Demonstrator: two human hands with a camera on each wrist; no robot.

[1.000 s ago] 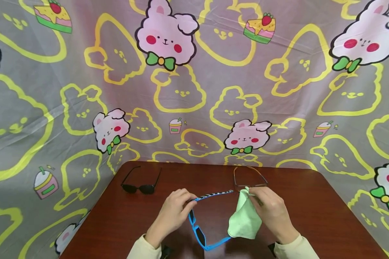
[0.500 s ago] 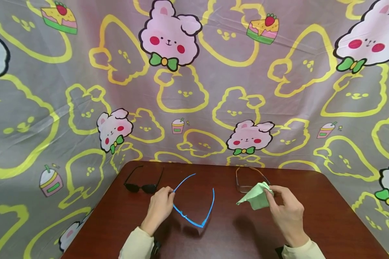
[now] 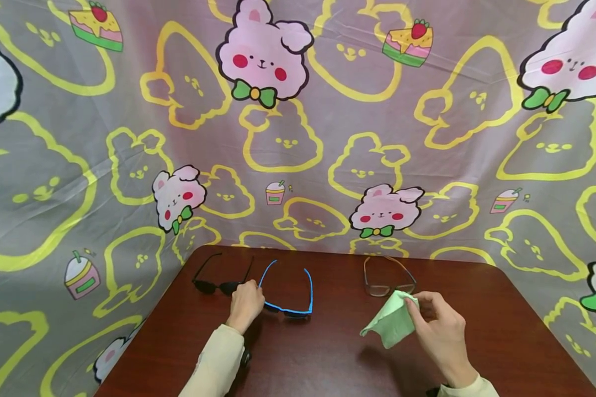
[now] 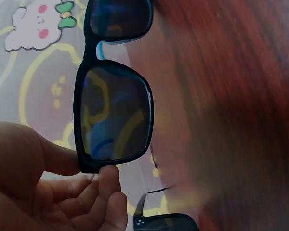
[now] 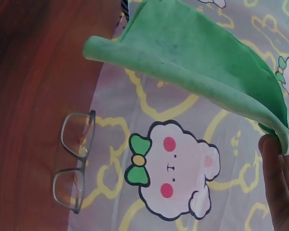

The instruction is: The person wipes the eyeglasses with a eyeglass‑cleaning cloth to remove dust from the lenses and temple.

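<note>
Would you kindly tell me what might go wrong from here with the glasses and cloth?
The blue-framed sunglasses, gripped at one corner by the left hand, might knock the black sunglasses beside them. The green cloth, hanging from the right hand, could brush the clear glasses behind it.

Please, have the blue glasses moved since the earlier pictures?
Yes: the blue glasses have moved leftward and farther away, closer to the black sunglasses on the table.

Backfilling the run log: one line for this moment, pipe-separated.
left hand: grips blue-framed sunglasses | right hand: pinches green cloth | table, left: black sunglasses | table, right: clear-lens glasses
</note>
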